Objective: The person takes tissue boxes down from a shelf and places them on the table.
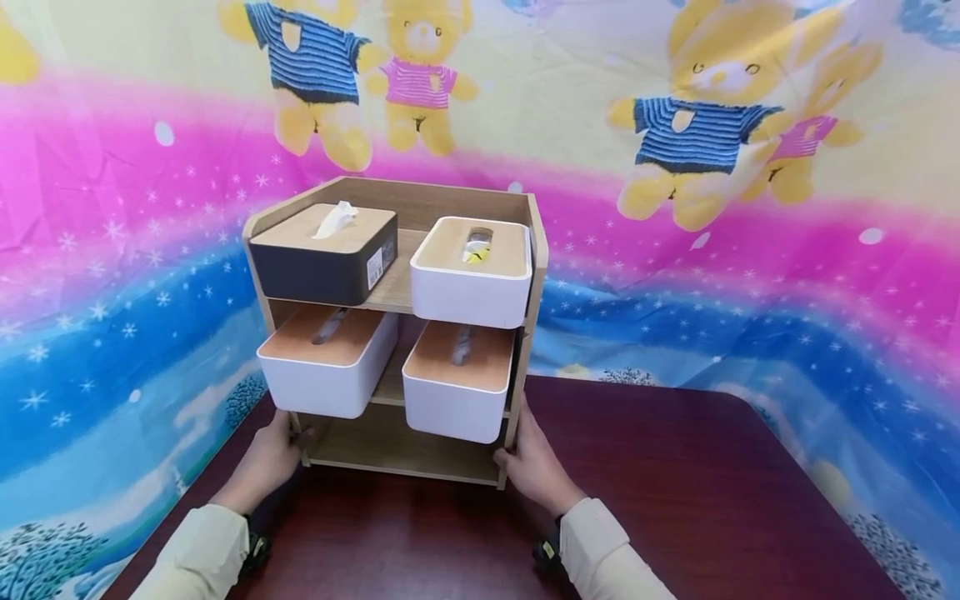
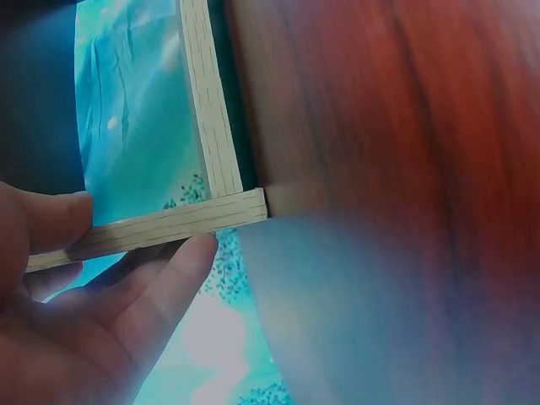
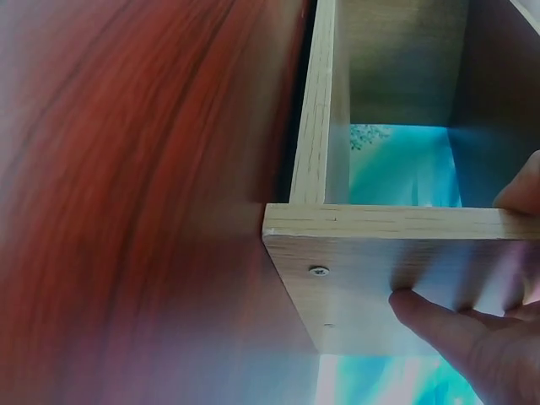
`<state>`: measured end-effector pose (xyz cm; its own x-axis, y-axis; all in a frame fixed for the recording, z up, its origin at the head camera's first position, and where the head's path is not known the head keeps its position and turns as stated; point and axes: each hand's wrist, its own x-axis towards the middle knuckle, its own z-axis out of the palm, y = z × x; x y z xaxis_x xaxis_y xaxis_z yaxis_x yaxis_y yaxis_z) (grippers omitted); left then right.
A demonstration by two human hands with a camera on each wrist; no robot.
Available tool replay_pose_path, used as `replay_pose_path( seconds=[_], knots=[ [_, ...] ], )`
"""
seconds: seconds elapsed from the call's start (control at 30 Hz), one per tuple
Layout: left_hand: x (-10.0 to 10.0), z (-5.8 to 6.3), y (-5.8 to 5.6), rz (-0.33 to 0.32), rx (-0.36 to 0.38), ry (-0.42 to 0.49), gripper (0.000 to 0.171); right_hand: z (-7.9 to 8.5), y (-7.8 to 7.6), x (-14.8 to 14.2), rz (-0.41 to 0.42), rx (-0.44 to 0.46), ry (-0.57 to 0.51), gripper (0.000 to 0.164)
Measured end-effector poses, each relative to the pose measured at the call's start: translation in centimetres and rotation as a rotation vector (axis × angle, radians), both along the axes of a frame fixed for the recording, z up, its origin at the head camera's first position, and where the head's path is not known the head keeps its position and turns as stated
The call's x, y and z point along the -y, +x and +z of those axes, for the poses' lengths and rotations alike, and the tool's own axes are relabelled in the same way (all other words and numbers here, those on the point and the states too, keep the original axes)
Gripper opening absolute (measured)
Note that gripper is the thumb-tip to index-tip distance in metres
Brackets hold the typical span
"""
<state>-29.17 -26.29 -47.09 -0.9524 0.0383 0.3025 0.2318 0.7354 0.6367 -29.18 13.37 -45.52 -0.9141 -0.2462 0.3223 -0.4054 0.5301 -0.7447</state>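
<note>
Low down, I have the left hand [image 1: 273, 454] pinching the left side panel [image 2: 169, 222] of the wooden shelf [image 1: 397, 279] between thumb and fingers, and the right hand [image 1: 536, 458] gripping the right side panel [image 3: 380, 222] likewise. I see the shelf upright on the dark red table [image 1: 660, 475]. Its top tier bears a black tissue box [image 1: 315, 275] at left and a white tissue box [image 1: 471, 292] at right; below, two more white boxes [image 1: 453, 408] jut past the middle tier's front edge

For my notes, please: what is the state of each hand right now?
Left hand: gripping the left side of the wooden shelf.
Right hand: gripping its right side.
</note>
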Motion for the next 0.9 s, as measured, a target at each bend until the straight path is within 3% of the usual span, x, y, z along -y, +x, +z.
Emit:
replay_pose_path(
  seconds=[0.27,0.5,0.9],
  knots=[
    [-1.3,0.2,0.2,-0.032,-0.022,-0.011,0.041,-0.2,0.2,-1.5,0.007,0.004,-0.042,0.107],
    [-2.3,0.1,0.0,-0.033,0.015,-0.005,0.038,-0.2,0.3,-2.5,-0.015,0.024,-0.042,0.109],
    [-3.8,0.0,-0.2,-0.066,-0.035,-0.027,0.046,-0.1,0.6,-4.3,-0.044,0.04,-0.054,0.103]
  ],
)
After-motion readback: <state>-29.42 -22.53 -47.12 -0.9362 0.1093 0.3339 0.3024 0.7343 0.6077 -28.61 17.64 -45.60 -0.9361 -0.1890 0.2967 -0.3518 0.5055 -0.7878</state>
